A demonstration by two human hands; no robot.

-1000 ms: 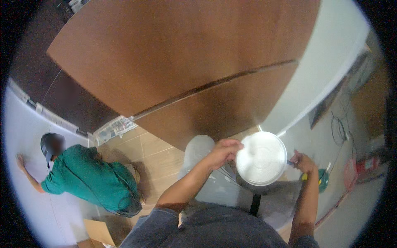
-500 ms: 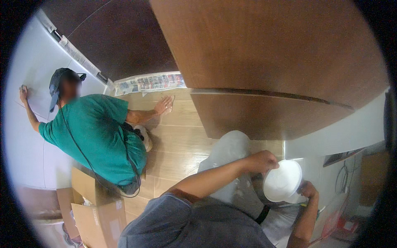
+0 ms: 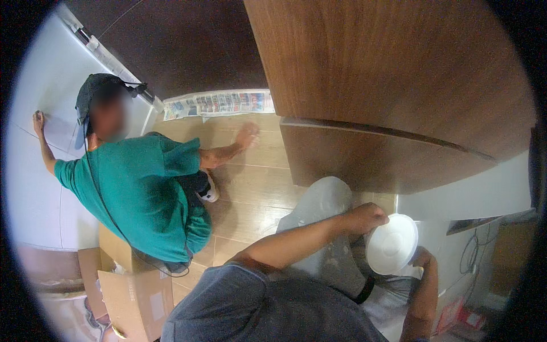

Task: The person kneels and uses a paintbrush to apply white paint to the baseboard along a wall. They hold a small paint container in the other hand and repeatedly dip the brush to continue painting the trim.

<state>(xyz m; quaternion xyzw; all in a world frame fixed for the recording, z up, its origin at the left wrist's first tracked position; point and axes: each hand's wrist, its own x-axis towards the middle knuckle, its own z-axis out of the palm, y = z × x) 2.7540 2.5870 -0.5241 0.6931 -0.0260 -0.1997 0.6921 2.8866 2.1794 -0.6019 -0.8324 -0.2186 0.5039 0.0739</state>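
Note:
A round white plastic lid [image 3: 392, 244] with a ringed centre is held tilted in front of my bent right side. My left hand [image 3: 369, 219] pinches its upper left rim. At its lower right edge my right hand [image 3: 420, 259] grips the rim, its fingers partly hidden. Beneath the lid are my grey, stained trousers [image 3: 319, 219], and the floor under it is hidden.
A co-worker in a green shirt [image 3: 131, 188] crouches at the left, one hand [image 3: 248, 135] over the wood-look floor [image 3: 250, 182]. An open cardboard box [image 3: 134, 302] stands behind them. Brown panels [image 3: 393, 62] rise ahead; newspaper [image 3: 228, 102] lines a dark panel's foot.
The lid has turned slightly and stays between my two hands. My view has shifted a little. The co-worker's head has turned, and their near hand has lifted or moved across the floor.

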